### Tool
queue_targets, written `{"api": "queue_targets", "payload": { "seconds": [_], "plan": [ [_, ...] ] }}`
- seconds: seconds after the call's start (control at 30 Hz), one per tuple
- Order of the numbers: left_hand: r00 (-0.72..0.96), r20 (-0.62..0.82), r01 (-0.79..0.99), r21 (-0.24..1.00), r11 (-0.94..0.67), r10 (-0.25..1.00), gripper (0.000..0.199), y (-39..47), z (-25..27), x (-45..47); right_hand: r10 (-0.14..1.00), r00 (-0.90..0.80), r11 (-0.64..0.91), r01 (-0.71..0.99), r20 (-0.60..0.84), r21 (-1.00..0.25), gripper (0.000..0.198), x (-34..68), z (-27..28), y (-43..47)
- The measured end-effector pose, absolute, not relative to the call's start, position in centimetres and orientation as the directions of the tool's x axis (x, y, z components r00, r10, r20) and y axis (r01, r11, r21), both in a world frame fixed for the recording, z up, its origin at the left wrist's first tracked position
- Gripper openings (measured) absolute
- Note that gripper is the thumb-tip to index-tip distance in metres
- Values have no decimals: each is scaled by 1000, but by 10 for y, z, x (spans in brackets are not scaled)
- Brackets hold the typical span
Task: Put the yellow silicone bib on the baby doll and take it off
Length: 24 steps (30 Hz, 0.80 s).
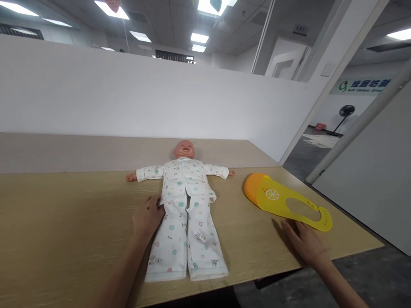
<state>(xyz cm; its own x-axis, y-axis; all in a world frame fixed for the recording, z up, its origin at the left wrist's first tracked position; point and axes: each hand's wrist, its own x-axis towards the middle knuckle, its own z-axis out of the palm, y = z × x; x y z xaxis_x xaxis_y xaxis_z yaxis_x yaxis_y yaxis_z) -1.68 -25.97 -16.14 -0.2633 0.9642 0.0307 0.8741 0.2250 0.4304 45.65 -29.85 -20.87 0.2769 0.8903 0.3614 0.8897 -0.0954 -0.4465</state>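
Observation:
A baby doll [185, 149] lies on its back on the table, arms spread to both sides. It wears a white printed long-sleeved top [183, 177] and white printed trousers [171, 239]. My left hand [148, 217] rests beside the doll's hip, against the edge of the clothes, with thumb and forefinger slightly apart; its other fingers are mostly hidden. On the right lies a yellow bib [278, 196] with an orange pocket and a round white fruit print. Just in front of the bib's neck end is my right hand [306, 244], open, its fingertips at the bib's near edge.
The wooden table [64, 222] ends in a near edge and a slanting right edge. Behind it stands a white partition [128, 98]. Off to the right are a pale door panel [369, 171], a black standing fan [346, 111] and a wall sign [362, 85].

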Motion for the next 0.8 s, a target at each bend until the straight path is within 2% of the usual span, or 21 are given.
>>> {"api": "queue_targets", "payload": {
  "seconds": [0.1, 0.17, 0.23, 0.3, 0.37, 0.4, 0.47, 0.53, 0.6, 0.67, 0.73, 0.8],
  "plan": [
    [-256, 54, 851, 486, 199, 965, 35, -258, -164, -20, 848, 490, -287, 745, 201, -603, 40, 466, -193, -281],
    [-245, 79, 841, 514, 172, 966, 36, -258, -165, -21, 719, 679, -388, 571, 150, -723, 35, 466, -183, -265],
    [-230, 89, 828, 542, 146, 969, 39, -259, -166, -21, 565, 821, -331, 322, 87, -887, 22, 462, -175, -248],
    [-227, 98, 800, 586, 128, 969, 41, -260, -169, -21, 503, 864, -96, 24, -28, -995, 8, 453, -166, -233],
    [-221, 143, 759, 647, 78, 965, 43, -259, -174, -22, 555, 826, 141, -209, -98, -968, 16, 440, -152, -220],
    [-216, 183, 736, 676, 37, 959, 45, -259, -177, -23, 588, 804, 228, -275, -94, -934, 21, 432, -141, -215],
    [-191, 305, 703, 706, -87, 933, 51, -257, -183, -26, 652, 757, 334, -329, -36, -883, 22, 414, -115, -207],
    [-187, 467, 700, 680, -216, 864, 51, -257, -186, -28, 732, 678, 410, -371, 58, -833, 21, 393, -84, -203],
    [-200, 614, 711, 627, -317, 764, 42, -258, -183, -27, 834, 539, 384, -414, 118, -826, 20, 372, -53, -202],
    [-221, 682, 695, 611, -378, 697, 31, -260, -173, -22, 887, 434, 352, -413, 158, -840, 21, 351, -25, -204],
    [-236, 656, 633, 664, -399, 717, 25, -261, -156, -11, 918, 359, 321, -422, 169, -848, 21, 333, -2, -209],
    [-254, 529, 533, 775, -339, 810, 28, -262, -135, 4, 954, 240, 271, -455, 176, -848, 21, 318, 17, -218]
  ]
}}
